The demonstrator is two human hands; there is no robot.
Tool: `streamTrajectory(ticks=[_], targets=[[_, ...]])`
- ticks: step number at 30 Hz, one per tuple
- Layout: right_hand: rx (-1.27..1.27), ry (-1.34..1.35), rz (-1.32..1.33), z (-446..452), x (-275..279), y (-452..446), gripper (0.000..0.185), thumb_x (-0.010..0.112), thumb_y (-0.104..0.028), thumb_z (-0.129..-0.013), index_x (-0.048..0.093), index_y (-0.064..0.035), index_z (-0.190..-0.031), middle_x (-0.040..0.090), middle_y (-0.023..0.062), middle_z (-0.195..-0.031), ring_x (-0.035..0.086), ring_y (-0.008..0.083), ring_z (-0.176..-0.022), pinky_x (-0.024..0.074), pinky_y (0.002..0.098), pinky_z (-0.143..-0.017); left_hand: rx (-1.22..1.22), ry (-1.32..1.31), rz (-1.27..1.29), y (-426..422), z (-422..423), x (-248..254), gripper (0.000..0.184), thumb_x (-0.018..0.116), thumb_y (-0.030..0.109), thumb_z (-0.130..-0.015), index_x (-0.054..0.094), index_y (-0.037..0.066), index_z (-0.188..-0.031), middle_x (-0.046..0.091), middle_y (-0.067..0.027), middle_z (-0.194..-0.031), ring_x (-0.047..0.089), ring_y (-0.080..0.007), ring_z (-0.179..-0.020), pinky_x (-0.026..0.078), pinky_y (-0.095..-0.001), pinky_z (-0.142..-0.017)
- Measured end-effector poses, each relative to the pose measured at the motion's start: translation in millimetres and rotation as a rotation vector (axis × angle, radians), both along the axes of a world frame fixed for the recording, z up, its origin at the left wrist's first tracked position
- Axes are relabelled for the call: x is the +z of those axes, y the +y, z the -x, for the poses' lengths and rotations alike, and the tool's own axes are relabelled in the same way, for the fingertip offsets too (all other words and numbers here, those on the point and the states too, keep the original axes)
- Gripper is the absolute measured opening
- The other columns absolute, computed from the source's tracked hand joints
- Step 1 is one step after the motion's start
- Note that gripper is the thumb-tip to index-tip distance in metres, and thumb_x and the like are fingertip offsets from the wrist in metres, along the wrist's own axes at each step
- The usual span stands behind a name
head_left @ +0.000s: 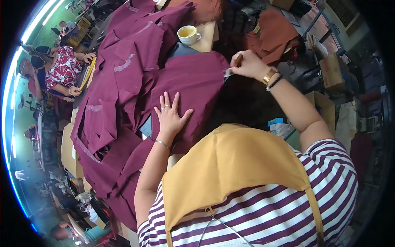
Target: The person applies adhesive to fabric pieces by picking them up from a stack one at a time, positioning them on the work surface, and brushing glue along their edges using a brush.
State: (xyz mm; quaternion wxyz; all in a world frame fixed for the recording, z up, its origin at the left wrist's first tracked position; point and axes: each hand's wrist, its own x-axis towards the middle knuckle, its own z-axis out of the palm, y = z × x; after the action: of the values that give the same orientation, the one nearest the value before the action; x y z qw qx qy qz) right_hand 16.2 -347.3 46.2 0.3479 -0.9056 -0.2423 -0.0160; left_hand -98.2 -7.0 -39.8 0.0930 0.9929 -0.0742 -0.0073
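Nearest is the mustard apron (238,160). The maroon cloth (189,80) lies under the left hand (169,120), whose fingers are spread wide; the right hand (252,66) pinches a wooden-handled brush (228,73), its tip at the cloth's edge. Pressing flat, stroking lightly should work well.

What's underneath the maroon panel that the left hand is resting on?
A grey-blue patch shows at the far edge of the maroon panel, a paler patch at its left. The panel covers the rest; I can't tell what lies there.
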Motion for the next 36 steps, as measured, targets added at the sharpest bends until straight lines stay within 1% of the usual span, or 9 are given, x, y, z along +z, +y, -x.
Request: streamTrajectory(ticks=[2, 7, 12, 15, 19, 25, 26, 28, 36], targets=[[-0.114, -0.058, 0.346, -8, 9, -19, 0.015, 0.067, -0.018, -0.069, 0.069, -0.004, -0.07, 0.068, 0.017, -0.073, 0.067, 0.0351, -0.073, 0.0546, 0.0398, -0.068, -0.015, -0.002, 0.013, 0, -4, 1, 0.087, 0.051, 0.071, -0.085, 0.031, 0.021, -0.153, 0.014, -0.0217, -0.16, 0.013, -0.0404, -0.148, 0.013, -0.0664, -0.112], [0.084, -0.016, -0.198, 8, 1, 15, 0.01, 0.069, -0.012, -0.073, 0.07, -0.0028, -0.076, 0.069, 0.0109, -0.072, 0.068, 0.0209, -0.068, 0.0538, 0.0315, -0.068, -0.057, -0.013, -0.031, 2, -23, 0, 0.087, 0.051, 0.071, -0.085, 0.03, 0.021, -0.153, 0.015, -0.0213, -0.16, 0.012, -0.04, -0.148, 0.012, -0.0667, -0.112], [-0.037, -0.054, 0.231, 0, 14, -14, 0.011, 0.069, -0.012, -0.07, 0.067, -0.0023, -0.075, 0.065, 0.011, -0.072, 0.066, 0.0237, -0.07, 0.0521, 0.0336, -0.067, -0.162, -0.042, -0.011, 5, -43, -4, 0.086, 0.053, 0.07, -0.083, 0.034, 0.021, -0.151, 0.019, -0.0221, -0.159, 0.014, -0.0414, -0.147, 0.012, -0.0676, -0.111], [0.047, -0.177, -0.135, 5, 5, -1, 0.008, 0.07, -0.007, -0.073, 0.063, -0.0019, -0.072, 0.063, 0.0108, -0.072, 0.063, 0.0221, -0.067, 0.0511, 0.0333, -0.065, -0.212, -0.088, -0.019, 11, -59, 7, 0.086, 0.058, 0.07, -0.08, 0.04, 0.019, -0.147, 0.025, -0.0227, -0.156, 0.02, -0.0428, -0.145, 0.014, -0.068, -0.11], [0.093, -0.024, -0.132, 19, -9, 11, 0.004, 0.069, -0.005, -0.074, 0.066, -0.0025, -0.072, 0.066, 0.009, -0.074, 0.065, 0.018, -0.069, 0.0512, 0.0303, -0.064, -0.238, -0.114, 0.009, 13, -62, -1, 0.086, 0.061, 0.064, -0.08, 0.038, 0.017, -0.148, 0.022, -0.0232, -0.157, 0.02, -0.0436, -0.144, 0.017, -0.0676, -0.111], [-0.012, -0.113, -0.082, 23, -15, 2, 0.01, 0.073, -0.007, -0.069, 0.066, -0.0031, -0.074, 0.066, 0.0115, -0.076, 0.066, 0.0261, -0.073, 0.0525, 0.034, -0.068, -0.008, 0.179, -0.031, -8, 30, 26, 0.083, 0.053, 0.061, -0.089, 0.025, 0.017, -0.154, 0.012, -0.0229, -0.16, 0.016, -0.0432, -0.146, 0.021, -0.0736, -0.106], [-0.036, -0.136, -0.061, 22, -23, 0, 0.01, 0.073, -0.008, -0.068, 0.066, -0.004, -0.073, 0.066, 0.0126, -0.075, 0.065, 0.0296, -0.074, 0.0525, 0.0372, -0.068, -0.004, 0.075, 0.289, 1, 44, -8, 0.084, 0.052, 0.062, -0.089, 0.024, 0.018, -0.154, 0.011, -0.0225, -0.16, 0.014, -0.0428, -0.147, 0.021, -0.0721, -0.107], [-0.073, -0.128, -0.052, 28, -16, 5, 0.009, 0.073, -0.008, -0.068, 0.067, -0.004, -0.074, 0.065, 0.0122, -0.075, 0.065, 0.0292, -0.073, 0.0521, 0.0382, -0.067, 0.071, 0.245, 0.013, 1, 63, 30, 0.084, 0.052, 0.063, -0.089, 0.024, 0.018, -0.154, 0.011, -0.0226, -0.16, 0.013, -0.0418, -0.147, 0.02, -0.0688, -0.109], [-0.125, -0.083, -0.041, 33, -15, 7, 0.011, 0.074, -0.008, -0.069, 0.066, -0.0036, -0.075, 0.065, 0.0117, -0.077, 0.064, 0.0283, -0.074, 0.0516, 0.0376, -0.067, 0.223, 0.052, 0.079, 33, 96, 10, 0.089, 0.057, 0.069, -0.082, 0.032, 0.019, -0.152, 0.016, -0.0224, -0.159, 0.016, -0.0394, -0.147, 0.017, -0.0639, -0.113]])
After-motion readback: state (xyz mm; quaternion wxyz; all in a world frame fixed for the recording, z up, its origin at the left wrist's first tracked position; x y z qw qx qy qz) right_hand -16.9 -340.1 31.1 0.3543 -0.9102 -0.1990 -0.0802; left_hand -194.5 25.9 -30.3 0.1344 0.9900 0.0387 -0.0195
